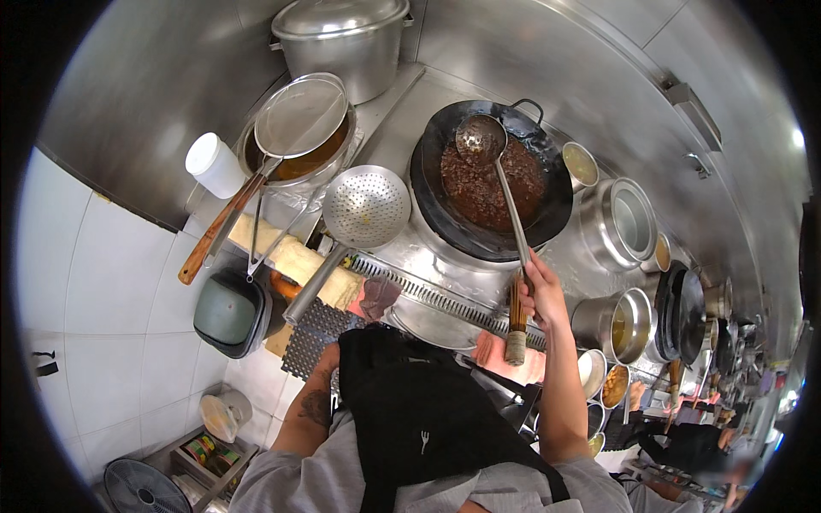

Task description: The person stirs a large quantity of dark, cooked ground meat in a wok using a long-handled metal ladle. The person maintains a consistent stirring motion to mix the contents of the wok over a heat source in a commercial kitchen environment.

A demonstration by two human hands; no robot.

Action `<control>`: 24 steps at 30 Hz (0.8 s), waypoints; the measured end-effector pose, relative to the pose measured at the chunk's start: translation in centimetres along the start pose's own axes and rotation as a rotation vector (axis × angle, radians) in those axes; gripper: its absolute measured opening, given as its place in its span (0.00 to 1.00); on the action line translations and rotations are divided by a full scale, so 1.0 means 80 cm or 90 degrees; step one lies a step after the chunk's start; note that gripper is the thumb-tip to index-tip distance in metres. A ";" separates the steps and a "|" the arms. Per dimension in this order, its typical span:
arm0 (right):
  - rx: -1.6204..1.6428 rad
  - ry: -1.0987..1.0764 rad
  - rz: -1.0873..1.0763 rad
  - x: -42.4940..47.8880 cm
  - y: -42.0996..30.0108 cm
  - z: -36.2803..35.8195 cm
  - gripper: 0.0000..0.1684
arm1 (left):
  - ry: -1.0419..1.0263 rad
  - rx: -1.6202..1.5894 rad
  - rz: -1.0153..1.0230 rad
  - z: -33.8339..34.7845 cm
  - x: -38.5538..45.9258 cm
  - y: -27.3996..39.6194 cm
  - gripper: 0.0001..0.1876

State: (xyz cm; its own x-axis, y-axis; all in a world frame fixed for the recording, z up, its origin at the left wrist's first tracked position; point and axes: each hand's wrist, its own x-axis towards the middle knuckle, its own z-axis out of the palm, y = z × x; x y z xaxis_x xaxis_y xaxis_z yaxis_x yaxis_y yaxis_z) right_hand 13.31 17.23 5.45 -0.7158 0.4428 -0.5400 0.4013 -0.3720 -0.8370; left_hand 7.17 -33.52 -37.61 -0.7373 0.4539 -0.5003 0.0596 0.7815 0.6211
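My right hand (pixel 545 292) grips the handle of a long metal ladle (pixel 508 192). The ladle's bowl rests in a black wok (pixel 433 221), over dark brown minced sauce (pixel 494 192) that looks wet and oily. Just below my right hand lies a bamboo wok brush (pixel 516 333) with a bound grip. My left hand (pixel 331 354) hangs at my waist beside the black apron (pixel 410 410); its fingers are mostly hidden. Nearest to the left arm is the handle of a perforated metal skimmer (pixel 367 208), which lies left of the wok.
A mesh strainer (pixel 301 118) spans a pot of brown liquid (pixel 253 151); behind stands a lidded stockpot (pixel 340 51). At left are a white tub (pixel 215 165) and a bin (pixel 228 311). Metal pots (pixel 616 221) line the right side. Further right, a co-worker (pixel 689 449) is partly visible.
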 end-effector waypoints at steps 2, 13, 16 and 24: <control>0.091 -0.048 0.044 -0.007 0.004 -0.007 0.31 | -0.011 -0.026 -0.004 0.003 0.000 -0.013 0.25; -0.218 0.149 -0.112 0.028 -0.018 -0.052 0.33 | -0.194 0.107 -0.096 -0.051 -0.010 0.045 0.20; -0.400 0.234 -0.180 0.060 -0.030 -0.058 0.32 | -0.304 0.122 -0.149 -0.099 -0.033 0.125 0.16; -0.579 0.164 -0.254 0.045 0.011 -0.043 0.34 | -0.260 0.338 0.190 -0.182 -0.065 0.315 0.19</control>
State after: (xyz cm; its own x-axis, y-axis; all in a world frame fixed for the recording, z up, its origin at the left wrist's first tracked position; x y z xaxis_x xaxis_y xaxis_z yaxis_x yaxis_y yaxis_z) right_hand 13.04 21.29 2.50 -0.7909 0.5999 -0.1207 0.5188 0.5527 -0.6521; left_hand 2.66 -22.43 -10.57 -0.3362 0.7218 -0.6049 0.6129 0.6554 0.4414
